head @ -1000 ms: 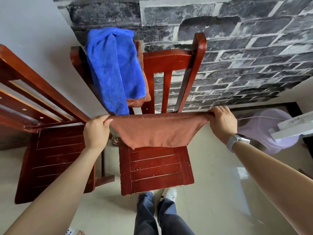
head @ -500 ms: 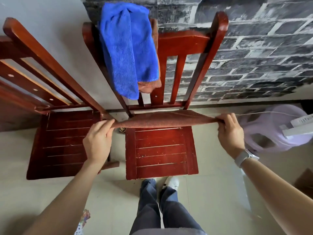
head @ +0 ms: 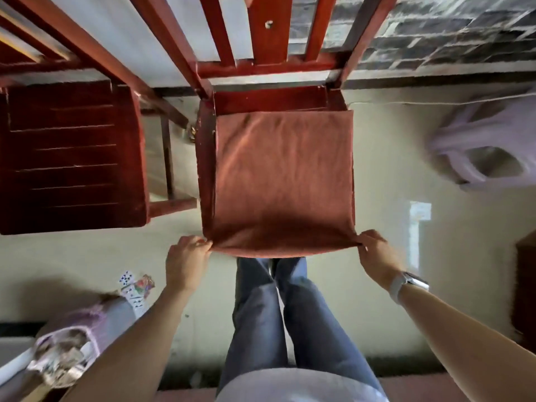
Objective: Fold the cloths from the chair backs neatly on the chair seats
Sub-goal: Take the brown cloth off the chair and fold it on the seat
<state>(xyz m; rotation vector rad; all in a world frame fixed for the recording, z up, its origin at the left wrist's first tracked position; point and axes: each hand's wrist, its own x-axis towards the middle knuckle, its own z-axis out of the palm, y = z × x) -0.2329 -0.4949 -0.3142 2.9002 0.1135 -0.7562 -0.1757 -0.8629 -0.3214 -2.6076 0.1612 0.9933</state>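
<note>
A brown cloth lies spread over the seat of the middle chair, covering nearly all of it. Its far edge runs just short of the seat's back edge, leaving a bare strip of red wood below the back slats. Its left edge leaves a narrow band of seat showing along the left side, and its right edge sits at, or slightly past, the seat's right side. The near edge hangs a little beyond the seat's front edge and sags between its two corners.

The left hand holds the cloth's near left corner at the seat's front left corner, fingers and thumb curled together and pinching the fabric. The right hand pinches the near right corner in the same way at the front right corner, fingers closed on the cloth. A watch with a pale strap sits on the right wrist. Both forearms reach in from the bottom of the view, and the person's legs in blue jeans stand just in front of the seat.

A second chair of the same dark red wood stands just to the left, its slatted seat bare. A pale purple plastic stool lies on the floor to the right, well apart from the chairs. Some playing cards lie on the floor near the left forearm. Behind the chairs is a wall, partly plain and partly grey brick.
</note>
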